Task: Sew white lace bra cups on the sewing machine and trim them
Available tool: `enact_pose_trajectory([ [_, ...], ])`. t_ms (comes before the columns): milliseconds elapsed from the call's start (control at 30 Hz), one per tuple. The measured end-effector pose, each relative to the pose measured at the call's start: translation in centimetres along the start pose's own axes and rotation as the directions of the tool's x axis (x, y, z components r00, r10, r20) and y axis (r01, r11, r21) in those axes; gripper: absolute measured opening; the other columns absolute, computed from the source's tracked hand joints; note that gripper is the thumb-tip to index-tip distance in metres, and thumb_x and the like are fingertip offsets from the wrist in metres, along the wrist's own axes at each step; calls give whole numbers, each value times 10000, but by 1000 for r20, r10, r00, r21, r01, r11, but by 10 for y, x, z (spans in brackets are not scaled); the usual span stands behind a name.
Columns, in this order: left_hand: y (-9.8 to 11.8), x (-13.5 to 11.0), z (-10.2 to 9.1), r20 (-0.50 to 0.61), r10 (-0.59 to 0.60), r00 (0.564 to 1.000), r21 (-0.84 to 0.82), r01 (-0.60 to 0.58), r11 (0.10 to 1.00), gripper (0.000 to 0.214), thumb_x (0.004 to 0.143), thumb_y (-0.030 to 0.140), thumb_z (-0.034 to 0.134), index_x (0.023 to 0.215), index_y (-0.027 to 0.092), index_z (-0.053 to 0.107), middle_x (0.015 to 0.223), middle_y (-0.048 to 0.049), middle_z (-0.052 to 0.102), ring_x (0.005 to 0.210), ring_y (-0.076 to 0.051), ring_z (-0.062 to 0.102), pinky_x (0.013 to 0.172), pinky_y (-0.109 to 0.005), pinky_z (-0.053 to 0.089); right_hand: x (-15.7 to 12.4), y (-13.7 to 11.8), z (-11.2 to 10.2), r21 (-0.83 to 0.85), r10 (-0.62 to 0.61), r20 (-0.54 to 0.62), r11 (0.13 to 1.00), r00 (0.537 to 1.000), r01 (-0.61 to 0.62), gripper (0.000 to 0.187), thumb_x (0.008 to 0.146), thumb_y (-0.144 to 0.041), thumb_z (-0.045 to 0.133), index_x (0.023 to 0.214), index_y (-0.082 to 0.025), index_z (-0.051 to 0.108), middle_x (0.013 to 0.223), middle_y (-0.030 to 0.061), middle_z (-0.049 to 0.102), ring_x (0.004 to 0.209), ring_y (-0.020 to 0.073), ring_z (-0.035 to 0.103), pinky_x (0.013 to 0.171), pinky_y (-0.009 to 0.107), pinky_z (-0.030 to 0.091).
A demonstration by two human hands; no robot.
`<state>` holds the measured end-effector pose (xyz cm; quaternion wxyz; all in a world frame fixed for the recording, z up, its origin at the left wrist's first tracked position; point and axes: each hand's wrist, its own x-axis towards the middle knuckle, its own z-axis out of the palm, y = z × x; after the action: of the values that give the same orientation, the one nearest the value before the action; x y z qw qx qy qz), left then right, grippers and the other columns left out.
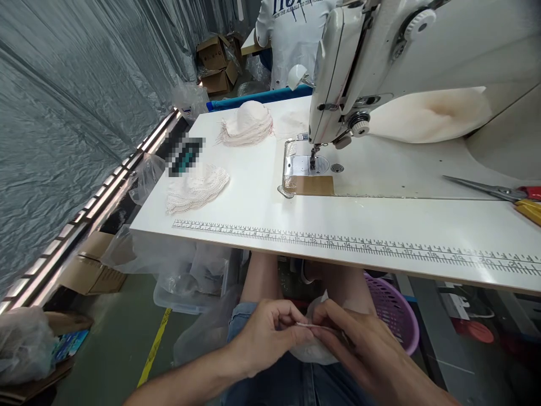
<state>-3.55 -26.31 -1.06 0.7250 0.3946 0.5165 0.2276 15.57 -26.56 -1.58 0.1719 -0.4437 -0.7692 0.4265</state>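
Note:
Over my lap, my left hand [276, 332] and my right hand [353, 338] are close together, both closed in a pinch on the edge of a white fabric piece [315, 353]. The piece looks soft and rounded, and my fingers cover much of it. Its thin edge runs between the fingertips of both hands. Above them on the table lie a stack of white cup-shaped fabric pieces [249, 121] with loose threads and a second white stack [198, 189] with a textured edge.
A sewing machine [338, 84] stands on the white table [253, 203], with scissors [499, 190] at right. A printed ruler [338, 242] follows the front edge. Below are a purple basket [395, 316] and a clear plastic bin [181, 299]. Another person [291, 39] sits beyond.

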Motion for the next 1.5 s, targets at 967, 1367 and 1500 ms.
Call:
enact_pose_trajectory([
  [967, 26, 4, -34, 138, -114, 984, 268, 74, 960, 345, 760, 433, 667, 849, 103, 714, 717, -58, 665, 627, -97, 536, 605, -190, 399, 22, 21, -12, 318, 66, 189, 940, 980, -125, 204, 789, -418, 678, 887, -242, 640, 885, 3, 596, 891, 193, 554, 744, 266, 440],
  [1367, 36, 11, -26, 153, -100, 983, 389, 33, 921, 189, 687, 267, 738, 795, 111, 736, 659, -26, 655, 596, -90, 515, 554, -169, 380, 34, 14, -18, 355, 60, 303, 919, 951, -171, 235, 838, -393, 597, 753, -194, 689, 715, 12, 635, 755, 182, 540, 643, 253, 362],
  [1500, 32, 14, -27, 135, -121, 983, 381, 61, 922, 183, 687, 267, 730, 772, 105, 745, 615, -20, 637, 547, -76, 463, 510, -171, 335, 33, 21, -22, 464, 17, 379, 862, 925, -206, 365, 891, -459, 504, 797, -168, 703, 704, 26, 624, 707, 175, 545, 614, 250, 378],
])
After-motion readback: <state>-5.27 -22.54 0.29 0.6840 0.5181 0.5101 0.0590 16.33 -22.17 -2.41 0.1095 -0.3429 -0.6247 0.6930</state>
